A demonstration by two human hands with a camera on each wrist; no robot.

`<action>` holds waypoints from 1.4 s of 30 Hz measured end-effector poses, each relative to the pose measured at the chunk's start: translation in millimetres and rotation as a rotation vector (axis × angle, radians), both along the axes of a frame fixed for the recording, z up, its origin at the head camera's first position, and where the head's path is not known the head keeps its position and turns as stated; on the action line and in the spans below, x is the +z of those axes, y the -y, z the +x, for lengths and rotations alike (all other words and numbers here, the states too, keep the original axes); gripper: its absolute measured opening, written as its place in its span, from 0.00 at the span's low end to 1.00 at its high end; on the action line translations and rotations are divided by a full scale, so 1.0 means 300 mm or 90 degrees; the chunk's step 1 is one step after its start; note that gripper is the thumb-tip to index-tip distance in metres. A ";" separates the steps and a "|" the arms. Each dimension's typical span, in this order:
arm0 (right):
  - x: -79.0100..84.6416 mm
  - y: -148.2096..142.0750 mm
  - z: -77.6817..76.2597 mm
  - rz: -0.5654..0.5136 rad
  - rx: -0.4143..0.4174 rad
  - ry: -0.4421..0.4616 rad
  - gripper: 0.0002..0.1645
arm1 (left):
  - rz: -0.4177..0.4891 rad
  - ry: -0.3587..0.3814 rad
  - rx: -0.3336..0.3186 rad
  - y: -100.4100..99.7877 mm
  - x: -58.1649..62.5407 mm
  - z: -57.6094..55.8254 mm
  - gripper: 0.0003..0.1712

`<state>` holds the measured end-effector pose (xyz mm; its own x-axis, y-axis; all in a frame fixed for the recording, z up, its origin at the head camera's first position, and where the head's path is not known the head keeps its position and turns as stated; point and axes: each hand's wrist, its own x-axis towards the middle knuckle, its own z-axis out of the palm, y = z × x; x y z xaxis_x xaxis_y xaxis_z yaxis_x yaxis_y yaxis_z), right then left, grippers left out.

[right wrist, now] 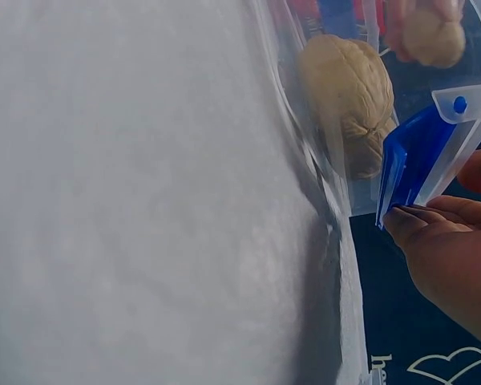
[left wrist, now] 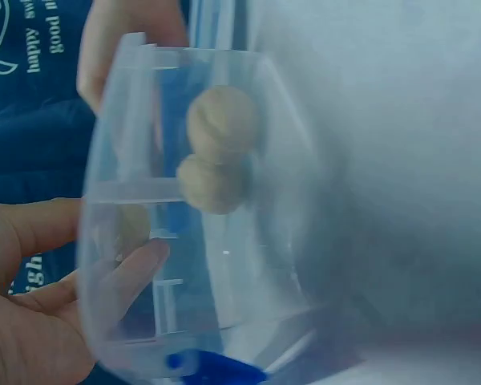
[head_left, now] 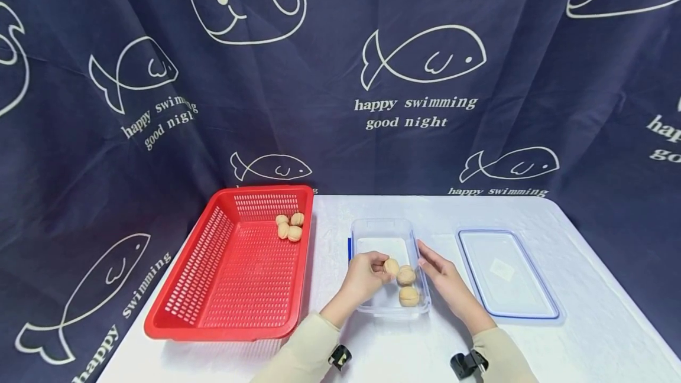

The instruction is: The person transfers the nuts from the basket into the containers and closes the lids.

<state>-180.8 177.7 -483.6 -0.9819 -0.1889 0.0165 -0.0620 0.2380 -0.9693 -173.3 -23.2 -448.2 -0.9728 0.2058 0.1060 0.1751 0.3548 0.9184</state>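
Note:
My left hand pinches a walnut between thumb and fingers, inside the clear plastic box. Two more walnuts lie along the box's right side: one walnut right beside the held one, another walnut nearer the front. Against the box's right wall rests my right hand, its fingers extended along the outside. In the right wrist view its fingertips touch the blue latch, which hangs folded down. The left wrist view shows the held walnut through the clear wall.
A red plastic basket stands on the left, with several walnuts in its far right corner. To the right lies the box's clear lid with a blue-edged rim. Beneath everything is a white-covered table, with a dark blue printed curtain behind.

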 end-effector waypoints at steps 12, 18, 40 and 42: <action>0.001 0.000 -0.002 -0.001 0.001 -0.001 0.32 | -0.211 -0.115 0.008 -0.031 -0.053 0.011 0.14; 0.001 0.001 0.000 -0.001 0.002 0.004 0.32 | -0.273 -0.115 0.021 -0.044 -0.062 0.014 0.13; 0.000 0.000 -0.005 -0.007 0.000 -0.005 0.31 | -0.289 -0.091 0.001 -0.045 -0.060 0.010 0.21; 0.000 -0.001 -0.003 -0.009 0.001 -0.003 0.31 | -0.259 -0.074 -0.003 -0.040 -0.046 0.015 0.23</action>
<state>-181.8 178.0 -483.4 -0.9814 -0.1904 0.0233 -0.0667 0.2248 -0.9721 -169.0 -11.1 -462.0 -0.9580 0.2583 0.1242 0.2721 0.6835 0.6773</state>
